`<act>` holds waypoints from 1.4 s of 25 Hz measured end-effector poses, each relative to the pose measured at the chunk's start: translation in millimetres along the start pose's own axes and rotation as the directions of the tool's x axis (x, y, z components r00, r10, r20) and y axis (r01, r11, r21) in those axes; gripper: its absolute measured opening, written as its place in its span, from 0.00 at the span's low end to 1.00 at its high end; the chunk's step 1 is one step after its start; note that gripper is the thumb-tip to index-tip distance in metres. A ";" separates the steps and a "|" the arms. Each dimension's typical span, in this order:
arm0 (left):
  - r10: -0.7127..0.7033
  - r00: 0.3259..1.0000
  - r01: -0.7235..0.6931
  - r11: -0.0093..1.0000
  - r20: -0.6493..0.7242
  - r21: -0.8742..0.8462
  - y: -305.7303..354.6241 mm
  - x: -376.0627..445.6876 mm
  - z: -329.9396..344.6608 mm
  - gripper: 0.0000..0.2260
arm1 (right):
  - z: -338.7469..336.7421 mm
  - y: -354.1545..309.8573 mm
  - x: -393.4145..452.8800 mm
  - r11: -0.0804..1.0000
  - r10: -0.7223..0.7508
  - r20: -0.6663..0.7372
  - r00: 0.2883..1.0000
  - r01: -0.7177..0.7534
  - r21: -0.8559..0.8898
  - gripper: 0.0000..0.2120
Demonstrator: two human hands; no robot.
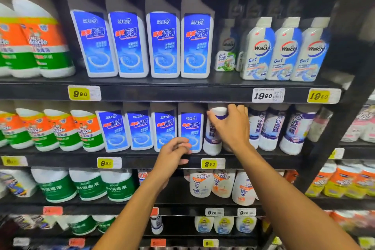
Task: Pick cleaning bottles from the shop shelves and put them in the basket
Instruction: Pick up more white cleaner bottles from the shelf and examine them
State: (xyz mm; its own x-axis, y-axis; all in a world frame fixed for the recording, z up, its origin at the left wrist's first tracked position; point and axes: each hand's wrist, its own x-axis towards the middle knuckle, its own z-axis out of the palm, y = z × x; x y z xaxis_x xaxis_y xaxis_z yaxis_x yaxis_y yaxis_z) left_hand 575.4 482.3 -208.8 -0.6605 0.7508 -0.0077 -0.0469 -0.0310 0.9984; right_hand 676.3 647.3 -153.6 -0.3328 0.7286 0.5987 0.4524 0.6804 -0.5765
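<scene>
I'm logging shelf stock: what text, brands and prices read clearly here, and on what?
"Walch", "6in1": white-and-blue bottles, top shelf.
"Mr Muscle": orange-and-green bottles.
"9.90": yellow tag.
"19.90": white tag.
"2.90": yellow tag.
Smaller label print: too blurred to read.

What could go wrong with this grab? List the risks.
1. The right hand grips the white and purple bottle near its top, under the shelf edge above; lifting it straight up could knock the cap.
2. Its purple neighbours stand packed beside it and might topple as it comes out.
3. The left hand holds nothing and hovers by the blue bottle, which it could bump.
</scene>
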 end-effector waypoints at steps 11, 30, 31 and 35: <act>0.030 0.993 -0.045 0.991 0.115 0.128 7.7 15.5 32.5 0.14 | -13.6 3.8 5.1 0.995 -0.043 0.054 0.998 0.038 0.092 0.20; -0.091 0.924 0.168 0.969 0.372 -0.181 -57.2 -55.8 41.9 0.21 | -32.5 22.5 -55.3 0.294 0.053 0.782 0.621 -0.758 0.582 0.20; -0.090 0.919 0.179 0.963 0.384 -0.203 -56.5 -61.2 44.2 0.22 | -31.6 16.3 -56.2 0.252 0.056 0.789 0.612 -0.773 0.582 0.18; -0.105 0.892 0.259 0.915 0.440 -0.308 -54.2 -76.0 46.7 0.26 | -30.1 -3.3 -56.7 0.156 0.112 0.783 0.612 -0.789 0.595 0.16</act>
State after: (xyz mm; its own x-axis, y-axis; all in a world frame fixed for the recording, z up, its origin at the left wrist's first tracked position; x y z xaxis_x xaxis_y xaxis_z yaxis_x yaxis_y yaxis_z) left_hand 663.1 457.7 -259.7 -0.2544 0.9632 -0.0867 -0.4455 -0.0371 0.8945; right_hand 718.6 601.3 -169.0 -0.8004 0.5845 -0.1333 -0.1593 -0.4218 -0.8926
